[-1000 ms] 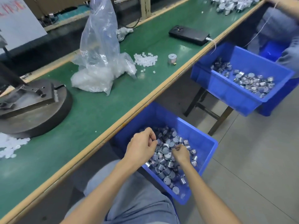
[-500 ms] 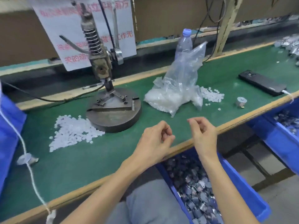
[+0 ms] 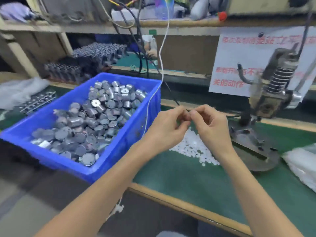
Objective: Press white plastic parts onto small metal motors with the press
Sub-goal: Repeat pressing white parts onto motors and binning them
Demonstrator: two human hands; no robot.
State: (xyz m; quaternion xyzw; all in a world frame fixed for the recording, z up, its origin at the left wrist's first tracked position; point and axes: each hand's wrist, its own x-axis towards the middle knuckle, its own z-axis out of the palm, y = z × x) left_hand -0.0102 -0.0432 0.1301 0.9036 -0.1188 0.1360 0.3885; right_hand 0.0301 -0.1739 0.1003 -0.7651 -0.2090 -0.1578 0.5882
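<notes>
Two curled grips: left hand [image 3: 165, 132] and right hand [image 3: 212, 129] meet fingertips; contents blurred.

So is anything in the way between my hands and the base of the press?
Nothing visible. The right hand and left hand meet over the white parts; the press base lies just to their right. The white cord hangs on the other side, left of the left hand.

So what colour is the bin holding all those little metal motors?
The bin is plain bright blue with no pattern, seen clearly in the head view.
</notes>
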